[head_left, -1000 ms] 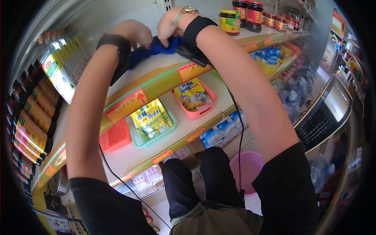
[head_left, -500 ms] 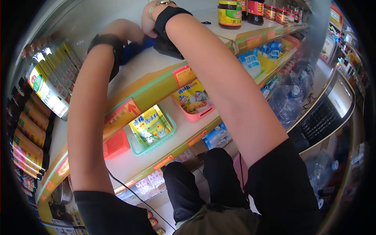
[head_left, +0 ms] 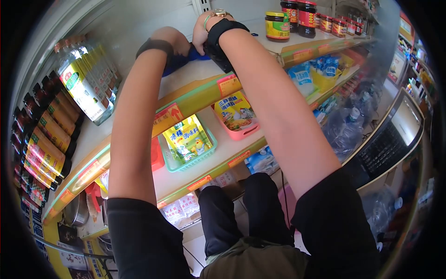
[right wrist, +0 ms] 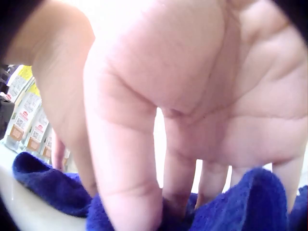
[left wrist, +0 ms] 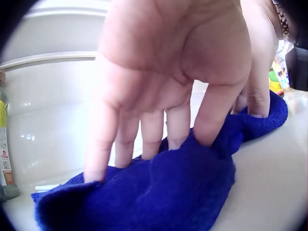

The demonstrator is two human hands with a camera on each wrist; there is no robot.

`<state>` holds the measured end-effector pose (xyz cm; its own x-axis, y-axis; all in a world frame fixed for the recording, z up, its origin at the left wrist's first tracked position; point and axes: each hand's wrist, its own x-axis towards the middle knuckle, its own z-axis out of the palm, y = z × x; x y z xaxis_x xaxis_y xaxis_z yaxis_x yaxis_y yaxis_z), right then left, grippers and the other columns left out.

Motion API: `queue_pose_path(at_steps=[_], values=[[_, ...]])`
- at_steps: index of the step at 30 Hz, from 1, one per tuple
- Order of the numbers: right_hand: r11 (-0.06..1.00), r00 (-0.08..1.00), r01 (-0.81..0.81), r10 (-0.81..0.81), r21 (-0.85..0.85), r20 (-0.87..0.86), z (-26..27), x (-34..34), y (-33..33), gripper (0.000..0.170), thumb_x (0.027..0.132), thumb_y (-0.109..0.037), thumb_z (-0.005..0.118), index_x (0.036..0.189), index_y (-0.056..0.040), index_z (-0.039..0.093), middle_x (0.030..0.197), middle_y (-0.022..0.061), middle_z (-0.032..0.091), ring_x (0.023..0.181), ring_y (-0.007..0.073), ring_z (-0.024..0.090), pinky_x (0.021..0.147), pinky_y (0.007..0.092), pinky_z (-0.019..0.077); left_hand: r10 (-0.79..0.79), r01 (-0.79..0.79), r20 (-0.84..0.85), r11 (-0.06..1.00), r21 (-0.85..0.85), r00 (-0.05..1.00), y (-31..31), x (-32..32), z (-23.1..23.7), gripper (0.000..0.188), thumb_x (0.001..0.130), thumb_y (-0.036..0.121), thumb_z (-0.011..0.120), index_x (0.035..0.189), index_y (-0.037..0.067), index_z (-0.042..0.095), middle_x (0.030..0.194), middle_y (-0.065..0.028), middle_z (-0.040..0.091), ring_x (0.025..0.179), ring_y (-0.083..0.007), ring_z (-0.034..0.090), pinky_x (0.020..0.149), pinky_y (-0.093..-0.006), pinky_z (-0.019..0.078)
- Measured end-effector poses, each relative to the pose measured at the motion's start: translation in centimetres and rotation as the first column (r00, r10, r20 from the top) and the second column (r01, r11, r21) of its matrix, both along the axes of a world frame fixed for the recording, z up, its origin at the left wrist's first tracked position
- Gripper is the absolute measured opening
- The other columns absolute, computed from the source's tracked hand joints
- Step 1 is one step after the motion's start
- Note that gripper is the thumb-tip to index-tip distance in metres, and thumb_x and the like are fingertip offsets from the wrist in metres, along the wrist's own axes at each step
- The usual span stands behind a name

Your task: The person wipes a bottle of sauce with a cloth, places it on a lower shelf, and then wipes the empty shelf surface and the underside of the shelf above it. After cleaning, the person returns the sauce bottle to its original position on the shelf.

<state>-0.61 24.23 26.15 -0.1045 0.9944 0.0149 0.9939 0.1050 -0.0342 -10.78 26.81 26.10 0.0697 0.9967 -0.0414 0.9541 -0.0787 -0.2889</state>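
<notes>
Shelf: a white shelf (head_left: 196, 78) with a yellow edge runs across a store display, a pale wall (head_left: 139, 23) behind it.
Dark bottles: rows of dark bottles (head_left: 45, 151) with yellow labels stand at nine o'clock.
Clear bottles: several clear bottles (head_left: 85, 95) stand close together at ten o'clock, the nearest with a white, green and yellow label.
Left hand: at eleven o'clock, the left hand (head_left: 170, 41) reaches down, fingers long and slightly spread, tips pressed on the cloth.
Cloth: a blue cloth (left wrist: 183, 192) lies crumpled on the shelf between eleven and twelve, under both hands.
Green basket: on the lower shelf, toward seven, a green basket (head_left: 189, 165) holds a yellow packet (head_left: 186, 139).
Right hand: just beside the left hand, near twelve, the right hand (head_left: 201, 33) points its fairly straight fingers down onto the cloth; a watch (head_left: 219, 12) circles its wrist.
Pink basket: near the middle, below the shelf edge, a pink basket (head_left: 242, 133) holds another yellow packet (head_left: 234, 111).
Jars: at one o'clock, a yellow-lidded jar (head_left: 277, 28) stands beside red-lidded jars (head_left: 306, 19).
Plastic bottles: large clear plastic bottles (head_left: 344, 132) sit at three.
</notes>
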Motion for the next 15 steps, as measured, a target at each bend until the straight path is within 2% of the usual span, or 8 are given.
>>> queue_pose_path(at_steps=[3, 5, 6, 8, 9, 10, 13, 15], values=[[0.992, 0.998, 0.013, -0.02, -0.127, -0.056, 0.3, 0.2, -0.5, 0.038, 0.068, -0.029, 0.065, 0.101, -0.0097, 0.064, 0.101, 0.0097, 0.063, 0.083, 0.0246, 0.062, 0.075, 0.0388, 0.0483, 0.029, -0.031, -0.045, 0.999, -0.038, 0.999, -0.5, 0.1, 0.0, 0.047, 0.069, 0.03, 0.055, 0.113, 0.015, 0.059, 0.116, -0.0066, 0.057, 0.099, -0.0197, 0.058, 0.084, -0.0329, 0.0436], [0.979, 0.998, 0.053, -0.055, -0.196, -0.002, 0.4, -0.2, -0.3, 0.042, 0.068, -0.031, 0.066, 0.104, -0.0099, 0.063, 0.103, 0.0101, 0.062, 0.086, 0.0255, 0.062, 0.075, 0.0388, 0.0483, -0.006, -0.008, 0.095, 0.989, 0.148, 0.995, 0.2, -0.6, -0.9, 0.022, 0.064, 0.025, 0.064, 0.082, 0.013, 0.068, 0.084, -0.0034, 0.066, 0.081, -0.0189, 0.062, 0.073, -0.0306, 0.0463], [0.98, 0.999, 0.045, -0.047, -0.194, -0.003, 0.6, -0.4, -0.3, 0.042, 0.068, -0.031, 0.066, 0.104, -0.0099, 0.063, 0.103, 0.0101, 0.062, 0.086, 0.0255, 0.062, 0.075, 0.0388, 0.0483, 0.001, -0.015, 0.094, 0.989, 0.15, 0.996, 0.3, -0.8, -0.7, 0.022, 0.064, 0.025, 0.064, 0.082, 0.013, 0.068, 0.084, -0.0034, 0.066, 0.081, -0.0189, 0.062, 0.073, -0.0306, 0.0463], [0.969, 0.999, 0.021, -0.013, -0.246, 0.036, 0.9, -0.6, -0.5, 0.042, 0.067, -0.029, 0.067, 0.104, -0.0086, 0.063, 0.105, 0.0095, 0.062, 0.088, 0.0251, 0.061, 0.076, 0.0387, 0.048, -0.015, 0.015, 0.003, 0.999, -0.04, 1.0, 0.2, -1.1, -0.3, 0.047, 0.068, 0.03, 0.056, 0.11, 0.009, 0.059, 0.114, -0.0065, 0.058, 0.097, -0.0195, 0.058, 0.082, -0.034, 0.0452], [0.994, 0.999, -0.007, 0.003, -0.113, -0.038, 0.5, -0.3, -0.8, 0.043, 0.066, -0.026, 0.068, 0.104, -0.0072, 0.062, 0.108, 0.0094, 0.061, 0.09, 0.0247, 0.061, 0.077, 0.0385, 0.0474, -0.004, 0.004, 0.003, 0.999, -0.036, 1.0, -0.1, -1.4, -0.2, 0.047, 0.068, 0.03, 0.056, 0.11, 0.009, 0.059, 0.114, -0.0065, 0.058, 0.097, -0.0195, 0.058, 0.082, -0.034, 0.0452], [0.994, 0.999, -0.018, 0.014, -0.11, -0.039, 0.6, -0.5, -0.9, 0.043, 0.066, -0.026, 0.068, 0.104, -0.0072, 0.062, 0.108, 0.0094, 0.061, 0.09, 0.0247, 0.061, 0.077, 0.0385, 0.0474, -0.046, 0.047, 0.022, 0.996, -0.069, 0.999, -0.4, -1.6, -0.1, 0.05, 0.068, 0.031, 0.057, 0.112, 0.007, 0.058, 0.116, -0.0072, 0.056, 0.097, -0.0204, 0.058, 0.079, -0.035, 0.0466], [0.987, 0.999, -0.039, 0.045, -0.159, 0.029, 0.9, -1.0, -0.9, 0.046, 0.065, -0.025, 0.069, 0.107, -0.0067, 0.06, 0.114, 0.008, 0.058, 0.091, 0.0244, 0.06, 0.078, 0.0386, 0.0469, -0.058, 0.068, 0.08, 0.989, -0.132, 0.995, -0.3, -2.6, 0.1, 0.055, 0.069, 0.032, 0.057, 0.116, 0.004, 0.053, 0.121, -0.01, 0.052, 0.098, -0.0228, 0.057, 0.072, -0.0365, 0.049], [0.964, 1.0, -0.011, 0.018, -0.265, 0.023, 1.2, -0.9, -0.9, 0.061, 0.064, -0.028, 0.069, 0.119, -0.0078, 0.051, 0.123, 0.0134, 0.05, 0.1, 0.0257, 0.056, 0.084, 0.0387, 0.0442, -0.03, 0.049, 0.116, 0.985, -0.165, 0.993, -0.5, -3.0, 0.3, 0.058, 0.07, 0.033, 0.057, 0.118, 0.002, 0.051, 0.124, -0.012, 0.05, 0.099, -0.0242, 0.057, 0.068, -0.037, 0.05]])
